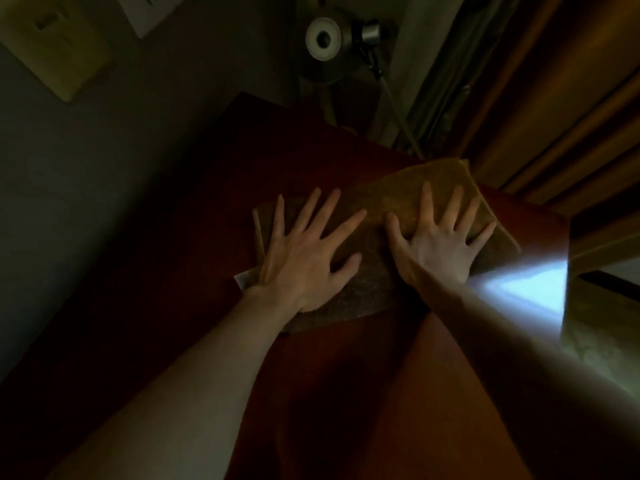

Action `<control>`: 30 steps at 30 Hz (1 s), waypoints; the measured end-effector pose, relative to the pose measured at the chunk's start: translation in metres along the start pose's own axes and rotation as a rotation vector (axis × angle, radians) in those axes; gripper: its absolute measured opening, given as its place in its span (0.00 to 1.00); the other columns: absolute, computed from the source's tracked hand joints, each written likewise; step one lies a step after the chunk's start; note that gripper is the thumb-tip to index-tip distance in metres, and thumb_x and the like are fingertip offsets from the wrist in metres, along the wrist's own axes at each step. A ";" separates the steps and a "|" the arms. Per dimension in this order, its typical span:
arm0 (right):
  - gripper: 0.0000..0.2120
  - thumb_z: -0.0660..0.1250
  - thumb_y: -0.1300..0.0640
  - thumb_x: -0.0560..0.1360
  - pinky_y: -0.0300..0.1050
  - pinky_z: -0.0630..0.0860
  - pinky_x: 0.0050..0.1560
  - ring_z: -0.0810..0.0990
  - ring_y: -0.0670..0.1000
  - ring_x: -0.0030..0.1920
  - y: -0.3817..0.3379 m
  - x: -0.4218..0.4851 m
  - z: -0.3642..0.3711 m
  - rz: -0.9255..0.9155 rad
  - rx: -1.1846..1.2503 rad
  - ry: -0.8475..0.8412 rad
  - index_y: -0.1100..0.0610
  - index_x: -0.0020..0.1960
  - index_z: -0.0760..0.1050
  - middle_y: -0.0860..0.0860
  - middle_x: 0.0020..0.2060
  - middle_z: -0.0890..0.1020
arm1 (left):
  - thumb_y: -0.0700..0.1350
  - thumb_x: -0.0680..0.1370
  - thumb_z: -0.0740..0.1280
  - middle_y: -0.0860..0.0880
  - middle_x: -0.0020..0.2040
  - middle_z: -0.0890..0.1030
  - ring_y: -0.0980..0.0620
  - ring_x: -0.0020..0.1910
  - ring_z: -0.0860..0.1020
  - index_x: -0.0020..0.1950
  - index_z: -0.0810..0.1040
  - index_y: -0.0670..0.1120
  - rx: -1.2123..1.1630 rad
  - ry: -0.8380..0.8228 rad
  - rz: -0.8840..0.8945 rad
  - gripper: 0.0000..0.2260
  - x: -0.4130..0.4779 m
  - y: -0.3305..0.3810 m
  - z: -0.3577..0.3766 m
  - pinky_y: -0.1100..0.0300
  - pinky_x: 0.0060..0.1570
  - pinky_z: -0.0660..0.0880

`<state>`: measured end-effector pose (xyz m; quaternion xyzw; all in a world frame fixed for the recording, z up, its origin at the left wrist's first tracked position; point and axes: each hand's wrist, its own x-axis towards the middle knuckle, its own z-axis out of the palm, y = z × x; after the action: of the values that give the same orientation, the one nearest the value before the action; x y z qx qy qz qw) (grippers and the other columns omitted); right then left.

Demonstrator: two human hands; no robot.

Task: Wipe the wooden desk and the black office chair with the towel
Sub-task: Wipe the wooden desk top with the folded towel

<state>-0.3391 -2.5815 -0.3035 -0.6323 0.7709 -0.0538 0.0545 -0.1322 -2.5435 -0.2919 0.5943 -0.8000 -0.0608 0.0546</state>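
**Forearms and hands flat on towel, wooden desk top**

Left forearm [207,358] and right forearm [502,341]: bare, entering from the near edge and reaching forward over the desk.

Towel [377,202]: brown, folded into a long rectangle. It lies flat on the desk and runs at a slant from mid-surface to the far edge, close to the right-hand corner. A small white tag [242,280] shows at its near left corner.

Left hand [304,268]: palm down on the near left part of the towel, fingers straight and spread wide, thumb out to the side.

Right hand [440,251]: palm down on the far right part of the towel, fingers straight and fanned apart. The two hands lie side by side, not touching.

Desk [346,393]: dark reddish wood. A bright patch of light [526,289] falls across its right edge.

Curtain [571,116]: brownish folds beyond the right edge.

Round fixture [322,38]: pale disc with a dark centre, on a stand past the far edge; its kind cannot be told.

Wall plate [52,39]: yellowish, on the wall at upper left.
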 end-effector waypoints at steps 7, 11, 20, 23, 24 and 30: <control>0.45 0.37 0.23 0.72 0.75 0.41 0.76 0.43 0.64 0.82 -0.068 0.043 0.004 -0.036 -0.046 -0.009 0.44 0.84 0.47 0.58 0.83 0.49 | 0.69 0.80 0.44 0.51 0.85 0.44 0.48 0.83 0.41 0.82 0.45 0.67 -0.016 0.005 -0.039 0.30 0.027 -0.068 -0.013 0.33 0.77 0.37; 0.42 0.42 0.25 0.75 0.74 0.40 0.76 0.42 0.63 0.83 -0.112 0.069 0.007 -0.106 -0.054 -0.039 0.44 0.84 0.47 0.56 0.84 0.48 | 0.71 0.80 0.42 0.52 0.85 0.44 0.48 0.83 0.41 0.82 0.44 0.67 0.005 0.013 -0.105 0.30 0.036 -0.106 -0.018 0.33 0.77 0.37; 0.42 0.41 0.24 0.75 0.74 0.39 0.76 0.41 0.62 0.83 -0.201 0.114 0.018 -0.377 -0.080 -0.112 0.43 0.84 0.42 0.55 0.84 0.46 | 0.69 0.81 0.43 0.49 0.85 0.43 0.45 0.83 0.41 0.83 0.44 0.64 0.008 0.042 -0.322 0.31 0.022 -0.160 -0.029 0.33 0.77 0.35; 0.42 0.40 0.24 0.75 0.74 0.40 0.76 0.41 0.63 0.82 -0.227 0.118 0.021 -0.469 -0.099 -0.127 0.43 0.84 0.41 0.55 0.84 0.45 | 0.68 0.81 0.45 0.47 0.85 0.44 0.42 0.83 0.44 0.83 0.45 0.63 -0.018 0.045 -0.437 0.31 0.012 -0.166 -0.032 0.33 0.76 0.35; 0.42 0.39 0.25 0.75 0.74 0.40 0.77 0.41 0.63 0.82 -0.234 0.119 0.021 -0.502 -0.108 -0.133 0.43 0.84 0.41 0.55 0.84 0.45 | 0.68 0.81 0.45 0.46 0.85 0.45 0.42 0.83 0.45 0.83 0.45 0.63 -0.030 0.053 -0.477 0.31 0.008 -0.166 -0.032 0.32 0.76 0.36; 0.41 0.42 0.23 0.76 0.69 0.39 0.77 0.41 0.59 0.83 -0.251 0.127 0.018 -0.775 -0.069 -0.188 0.39 0.83 0.40 0.51 0.84 0.44 | 0.65 0.83 0.48 0.43 0.85 0.49 0.41 0.83 0.47 0.84 0.48 0.59 -0.008 0.113 -0.632 0.30 -0.022 -0.145 -0.033 0.34 0.78 0.39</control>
<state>-0.1180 -2.7551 -0.2854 -0.8800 0.4682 0.0135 0.0792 0.0164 -2.5649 -0.2830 0.8156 -0.5714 -0.0448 0.0794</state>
